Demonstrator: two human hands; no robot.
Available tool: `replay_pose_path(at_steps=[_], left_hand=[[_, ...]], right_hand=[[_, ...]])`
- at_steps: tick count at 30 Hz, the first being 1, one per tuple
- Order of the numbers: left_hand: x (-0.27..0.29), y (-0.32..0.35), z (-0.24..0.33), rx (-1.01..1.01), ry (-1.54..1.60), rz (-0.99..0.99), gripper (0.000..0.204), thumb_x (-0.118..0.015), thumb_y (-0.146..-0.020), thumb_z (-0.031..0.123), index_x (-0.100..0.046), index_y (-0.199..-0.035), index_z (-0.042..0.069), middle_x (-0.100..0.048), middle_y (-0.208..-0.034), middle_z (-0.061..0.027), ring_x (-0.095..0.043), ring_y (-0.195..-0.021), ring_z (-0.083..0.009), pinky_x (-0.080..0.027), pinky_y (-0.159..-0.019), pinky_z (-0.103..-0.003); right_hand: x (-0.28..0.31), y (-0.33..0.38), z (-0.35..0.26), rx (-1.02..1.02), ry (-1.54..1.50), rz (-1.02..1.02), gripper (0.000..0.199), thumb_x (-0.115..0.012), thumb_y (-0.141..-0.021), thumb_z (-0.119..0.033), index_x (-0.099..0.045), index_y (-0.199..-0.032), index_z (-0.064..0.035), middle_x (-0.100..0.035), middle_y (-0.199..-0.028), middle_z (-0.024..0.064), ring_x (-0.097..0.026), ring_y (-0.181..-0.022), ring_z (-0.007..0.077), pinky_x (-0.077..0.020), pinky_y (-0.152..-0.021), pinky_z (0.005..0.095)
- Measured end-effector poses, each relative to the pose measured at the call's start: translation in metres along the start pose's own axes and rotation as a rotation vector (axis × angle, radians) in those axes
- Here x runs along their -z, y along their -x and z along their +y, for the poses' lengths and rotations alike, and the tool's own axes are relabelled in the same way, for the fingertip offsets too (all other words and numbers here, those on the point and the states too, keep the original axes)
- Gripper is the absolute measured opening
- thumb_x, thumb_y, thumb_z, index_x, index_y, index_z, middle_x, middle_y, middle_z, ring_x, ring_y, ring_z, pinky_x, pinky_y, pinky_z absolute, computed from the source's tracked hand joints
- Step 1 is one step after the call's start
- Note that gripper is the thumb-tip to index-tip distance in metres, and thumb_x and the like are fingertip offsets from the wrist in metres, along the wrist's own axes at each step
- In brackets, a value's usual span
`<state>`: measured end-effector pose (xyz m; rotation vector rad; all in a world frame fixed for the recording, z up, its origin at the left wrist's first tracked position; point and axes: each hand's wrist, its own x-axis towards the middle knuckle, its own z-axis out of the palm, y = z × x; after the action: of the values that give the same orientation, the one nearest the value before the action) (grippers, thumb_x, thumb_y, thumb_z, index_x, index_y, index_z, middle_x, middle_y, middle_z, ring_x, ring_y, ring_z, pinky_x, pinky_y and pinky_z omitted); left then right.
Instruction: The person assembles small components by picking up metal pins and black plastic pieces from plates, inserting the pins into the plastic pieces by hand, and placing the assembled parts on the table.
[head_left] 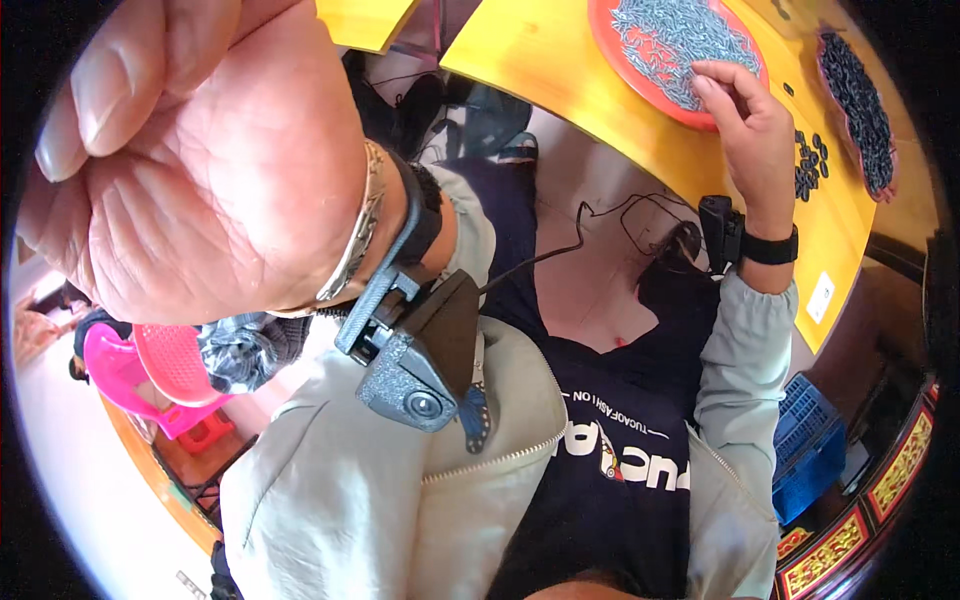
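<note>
Screws (680, 45), small and silver-grey, lie heaped on a round orange tray (612, 40), and everything else is best placed from that tray. It sits on the yellow bench (560, 70). The right hand (750, 125) rests at the tray's near edge, fingers curled loosely with the fingertips (705, 85) touching the screws at the rim; whether a screw is pinched between them cannot be told. A black band (770, 247) circles that wrist, with a small black device (718, 232) strapped just beside it.

To the right of the tray stands a second, darker tray (826, 70) filled with black screws (860, 100), and a few loose black pieces (808, 165) lie on the bench between the two trays, below the right hand.

Far to the left of the tray, well apart from it and close to the camera, the left hand (190, 160) is closed into a fist, thumb folded over the fingers, with nothing visible in it. A metal bracelet (362, 225) and a grey wrist-mounted device (415, 365) sit on that wrist above a pale grey jacket sleeve (380, 490). Further left and below, a pink plastic chair (150, 375) stands on the floor. A blue crate (808, 450) sits below the bench, down to the right of the tray.
</note>
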<state>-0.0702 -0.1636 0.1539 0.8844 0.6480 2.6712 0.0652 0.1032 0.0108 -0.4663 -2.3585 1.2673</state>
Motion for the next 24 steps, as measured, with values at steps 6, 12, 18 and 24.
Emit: replay_pose_path(at_steps=[6,12,18,24], left_hand=[[0.005,0.004,-0.025,0.025,0.028,0.001,0.022,-0.052,-0.07,0.018,-0.042,-0.051,0.011,-0.046,-0.047,0.0015,-0.047,-0.044,-0.0096,-0.035,-0.048,-0.022],[0.003,0.011,-0.057,0.068,0.051,-0.009,0.021,-0.051,-0.072,0.016,-0.042,-0.054,0.01,-0.046,-0.049,0.0004,-0.048,-0.044,-0.01,-0.036,-0.048,-0.023],[-0.008,0.022,-0.092,0.112,0.069,-0.018,0.019,-0.049,-0.074,0.015,-0.043,-0.057,0.009,-0.047,-0.05,-0.0007,-0.048,-0.045,-0.0104,-0.038,-0.048,-0.023],[-0.025,0.032,-0.135,0.16,0.093,-0.035,0.018,-0.048,-0.076,0.014,-0.043,-0.06,0.007,-0.047,-0.051,-0.0018,-0.049,-0.045,-0.0108,-0.039,-0.048,-0.023]], right_hand=[[0.003,-0.002,0.015,-0.021,-0.059,0.007,0.019,-0.056,-0.087,-0.008,-0.061,-0.103,0.0013,-0.062,-0.091,0.0018,-0.056,-0.083,0.0067,-0.0445,-0.077,0.0197],[0.001,-0.003,0.013,-0.031,-0.046,0.001,0.018,-0.057,-0.087,-0.008,-0.061,-0.102,0.0011,-0.062,-0.09,0.0011,-0.055,-0.082,0.0063,-0.0445,-0.076,0.0197],[0.001,-0.001,0.012,-0.033,-0.024,-0.002,0.018,-0.057,-0.087,-0.007,-0.062,-0.102,0.0009,-0.062,-0.09,0.0008,-0.055,-0.081,0.006,-0.0444,-0.076,0.0195],[0.01,-0.003,0.016,-0.043,-0.09,0.018,0.018,-0.056,-0.088,-0.008,-0.061,-0.102,0.0013,-0.063,-0.091,0.0024,-0.057,-0.084,0.0067,-0.0443,-0.076,0.0189]])
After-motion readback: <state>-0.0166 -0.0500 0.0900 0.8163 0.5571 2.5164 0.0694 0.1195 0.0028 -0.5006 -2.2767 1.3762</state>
